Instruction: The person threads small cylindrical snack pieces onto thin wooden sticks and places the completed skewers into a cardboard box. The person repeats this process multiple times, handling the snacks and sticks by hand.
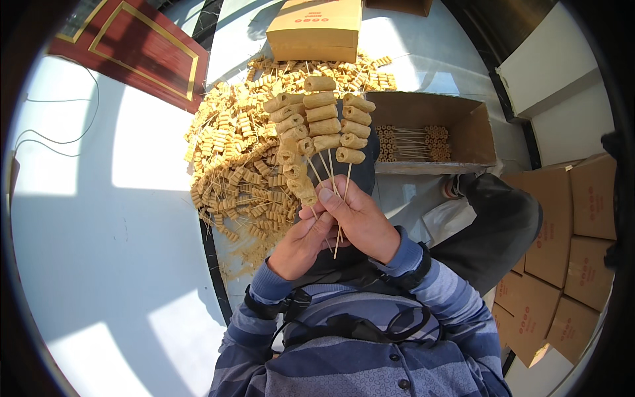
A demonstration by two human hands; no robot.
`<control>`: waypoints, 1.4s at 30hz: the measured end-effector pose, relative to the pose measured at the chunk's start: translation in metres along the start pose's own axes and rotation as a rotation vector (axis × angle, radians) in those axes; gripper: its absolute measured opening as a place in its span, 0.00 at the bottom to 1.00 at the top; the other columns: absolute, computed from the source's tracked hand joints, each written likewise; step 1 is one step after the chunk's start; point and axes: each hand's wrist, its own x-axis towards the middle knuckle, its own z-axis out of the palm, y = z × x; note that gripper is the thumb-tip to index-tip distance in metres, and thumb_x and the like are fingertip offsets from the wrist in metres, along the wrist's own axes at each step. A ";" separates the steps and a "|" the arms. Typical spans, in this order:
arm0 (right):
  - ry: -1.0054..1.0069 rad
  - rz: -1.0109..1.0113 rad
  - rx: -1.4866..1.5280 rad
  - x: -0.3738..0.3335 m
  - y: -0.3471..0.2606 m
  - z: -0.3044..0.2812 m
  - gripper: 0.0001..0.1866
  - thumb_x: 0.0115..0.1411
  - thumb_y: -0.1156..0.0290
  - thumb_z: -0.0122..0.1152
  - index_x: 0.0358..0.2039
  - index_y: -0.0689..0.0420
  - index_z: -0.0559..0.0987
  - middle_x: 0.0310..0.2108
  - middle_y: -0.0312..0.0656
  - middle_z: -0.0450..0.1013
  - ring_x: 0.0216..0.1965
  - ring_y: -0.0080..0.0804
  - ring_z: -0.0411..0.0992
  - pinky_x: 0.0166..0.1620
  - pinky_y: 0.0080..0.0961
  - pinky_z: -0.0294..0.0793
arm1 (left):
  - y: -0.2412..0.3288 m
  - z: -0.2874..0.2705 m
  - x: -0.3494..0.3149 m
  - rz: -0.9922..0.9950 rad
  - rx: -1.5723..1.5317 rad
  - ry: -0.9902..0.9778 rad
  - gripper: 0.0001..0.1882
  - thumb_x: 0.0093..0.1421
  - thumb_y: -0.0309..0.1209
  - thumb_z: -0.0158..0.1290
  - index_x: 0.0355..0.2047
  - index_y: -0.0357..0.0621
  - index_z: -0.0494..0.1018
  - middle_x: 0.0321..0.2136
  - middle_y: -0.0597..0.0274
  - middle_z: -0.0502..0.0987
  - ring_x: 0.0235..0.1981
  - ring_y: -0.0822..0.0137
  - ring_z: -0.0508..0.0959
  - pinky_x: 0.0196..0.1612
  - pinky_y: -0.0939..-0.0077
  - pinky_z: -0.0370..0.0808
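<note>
Several skewers of tan, hollow rolled pieces (323, 112) fan out in front of me, their thin sticks crossing at my fingers. My right hand (360, 215) is closed round the sticks, its thumb pressed over them. Just left of it, my left hand (303, 246) pinches the stick of another skewer (291, 155), whose rolls hang along the left side of the fan. The two hands touch or nearly touch. Behind the fan spreads a large heap of similar skewers (245, 132) on the floor.
An open cardboard box (433, 106) on the right holds skewers stacked in rows. A closed yellow-brown carton (314, 33) stands behind the heap. Stacked cartons (549, 225) line the right side, beyond my bent leg (496, 221). A red panel with gold trim (142, 49) lies at upper left.
</note>
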 end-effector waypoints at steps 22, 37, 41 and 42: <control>-0.072 -0.098 -0.083 -0.012 -0.004 -0.031 0.15 0.75 0.62 0.42 0.44 0.62 0.69 0.29 0.39 0.75 0.32 0.23 0.74 0.39 0.20 0.75 | 0.039 -0.008 0.031 0.473 -0.178 0.025 0.25 0.72 0.35 0.44 0.65 0.37 0.56 0.60 0.54 0.67 0.61 0.60 0.68 0.65 0.59 0.63; -0.155 0.061 -0.042 -0.025 -0.004 -0.047 0.13 0.75 0.64 0.42 0.48 0.61 0.68 0.30 0.41 0.76 0.30 0.26 0.77 0.38 0.20 0.78 | 0.053 0.009 0.045 0.428 -0.277 -0.012 0.26 0.73 0.37 0.36 0.68 0.40 0.51 0.66 0.47 0.60 0.66 0.51 0.63 0.68 0.50 0.60; -0.130 0.057 -0.060 -0.024 0.000 -0.043 0.14 0.74 0.64 0.43 0.50 0.62 0.68 0.30 0.40 0.75 0.30 0.24 0.76 0.37 0.19 0.77 | 0.049 0.011 0.048 0.437 -0.325 -0.002 0.27 0.74 0.40 0.34 0.68 0.40 0.50 0.66 0.47 0.60 0.66 0.51 0.63 0.68 0.50 0.60; -0.113 0.057 -0.064 -0.024 0.001 -0.042 0.15 0.74 0.64 0.43 0.50 0.63 0.68 0.30 0.40 0.75 0.30 0.23 0.75 0.36 0.18 0.76 | 0.049 0.010 0.049 0.426 -0.347 -0.002 0.28 0.74 0.41 0.34 0.68 0.40 0.51 0.66 0.48 0.60 0.66 0.52 0.63 0.67 0.51 0.60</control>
